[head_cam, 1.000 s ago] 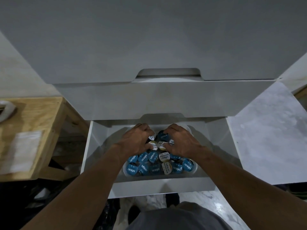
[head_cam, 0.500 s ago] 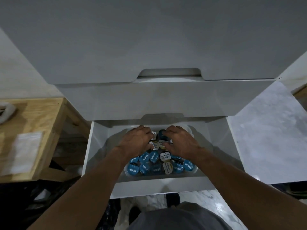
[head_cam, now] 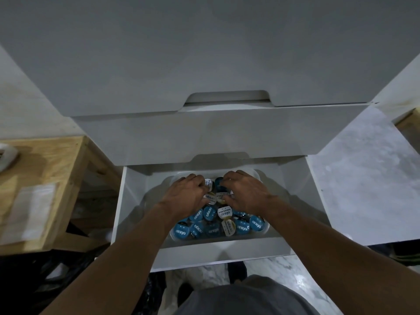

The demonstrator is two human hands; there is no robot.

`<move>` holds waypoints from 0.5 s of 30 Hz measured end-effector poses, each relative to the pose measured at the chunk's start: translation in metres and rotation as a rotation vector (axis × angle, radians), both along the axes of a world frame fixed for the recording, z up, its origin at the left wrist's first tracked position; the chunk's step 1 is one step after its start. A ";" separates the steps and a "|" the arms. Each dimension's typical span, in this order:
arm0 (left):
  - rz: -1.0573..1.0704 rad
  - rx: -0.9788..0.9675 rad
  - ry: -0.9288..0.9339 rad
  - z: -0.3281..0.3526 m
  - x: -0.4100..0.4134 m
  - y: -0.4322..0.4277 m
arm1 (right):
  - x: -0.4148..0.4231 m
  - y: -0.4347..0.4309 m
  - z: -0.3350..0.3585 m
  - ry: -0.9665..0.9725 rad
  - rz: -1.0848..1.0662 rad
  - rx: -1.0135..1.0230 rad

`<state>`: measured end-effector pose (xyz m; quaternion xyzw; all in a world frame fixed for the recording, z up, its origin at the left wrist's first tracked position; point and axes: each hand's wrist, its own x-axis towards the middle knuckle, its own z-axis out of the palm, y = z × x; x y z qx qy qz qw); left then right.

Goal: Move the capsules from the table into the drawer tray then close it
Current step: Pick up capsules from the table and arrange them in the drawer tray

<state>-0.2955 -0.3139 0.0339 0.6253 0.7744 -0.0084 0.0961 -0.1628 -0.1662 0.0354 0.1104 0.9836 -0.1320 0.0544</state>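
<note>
The low white drawer (head_cam: 223, 253) stands pulled open. In it sits a pale tray (head_cam: 258, 173) heaped with several blue-lidded and white-lidded capsules (head_cam: 211, 229). My left hand (head_cam: 187, 197) and my right hand (head_cam: 246, 194) lie side by side on the far half of the heap. Their fingers curl down over a cluster of capsules, with a few lids showing between them. What lies under the palms is hidden.
Two shut white drawer fronts (head_cam: 204, 137) overhang the open drawer from above. A wooden table (head_cam: 52, 169) with a plastic packet (head_cam: 29, 210) stands at the left. A white marbled surface (head_cam: 363, 178) lies at the right. My feet are below the drawer front.
Both hands have slid a little farther into the drawer, toward the tray's far end, still cupped over the capsules. The drawer has not moved.
</note>
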 end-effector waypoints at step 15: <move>0.137 0.115 -0.095 0.032 0.020 0.010 | 0.028 -0.006 0.028 0.084 -0.320 0.034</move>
